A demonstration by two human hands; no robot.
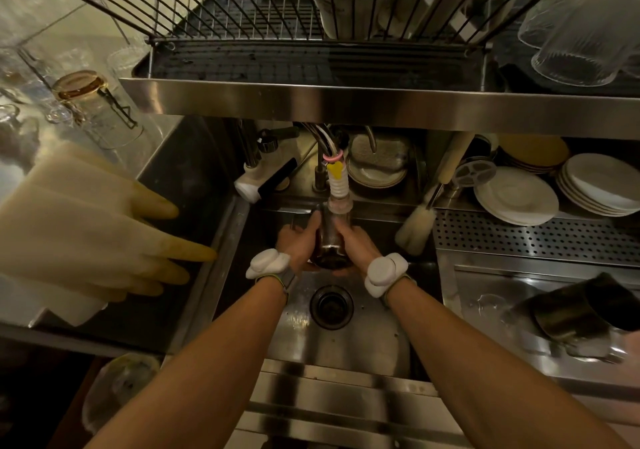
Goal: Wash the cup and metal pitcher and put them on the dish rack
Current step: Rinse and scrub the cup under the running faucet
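Both grips [300, 240] [356, 242] around cup [331, 237]

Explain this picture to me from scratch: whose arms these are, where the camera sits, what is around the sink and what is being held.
There is no machine here: a person washes up with bare hands. The one camera is worn on the head and looks down, so the arms reach in from the bottom edge. The left hand and right hand hold a dark glass cup between them, under the faucet nozzle, over the sink. White padded bands sit on both wrists. The metal pitcher lies on its side on the wet counter at right. Above is the wire dish rack. Pale rubber gloves hang at left; stacked plates sit at right.
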